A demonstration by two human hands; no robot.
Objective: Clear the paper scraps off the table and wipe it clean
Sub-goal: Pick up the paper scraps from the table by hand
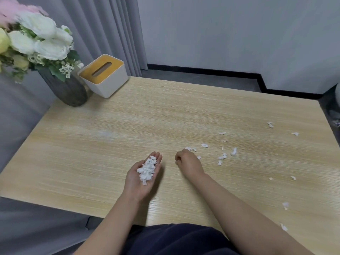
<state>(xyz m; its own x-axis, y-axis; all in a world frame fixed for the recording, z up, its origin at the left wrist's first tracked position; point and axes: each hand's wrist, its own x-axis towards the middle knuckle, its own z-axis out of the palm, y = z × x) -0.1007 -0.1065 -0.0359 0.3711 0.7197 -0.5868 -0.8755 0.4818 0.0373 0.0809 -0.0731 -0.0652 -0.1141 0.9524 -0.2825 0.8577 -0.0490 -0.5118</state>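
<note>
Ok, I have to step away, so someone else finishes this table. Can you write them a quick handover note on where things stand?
Left hand: palm up, open, cupping a pile of gathered scraps.
Right hand: knuckles up, fingers curled on the table, next to scraps; whether it holds one is hidden.
Done: left half of the table looks free of scraps.
Left: loose scraps scattered on the right side, some near the front edge. Nothing for wiping is out yet; tissue box stands at the far left by the flower vase.
</note>
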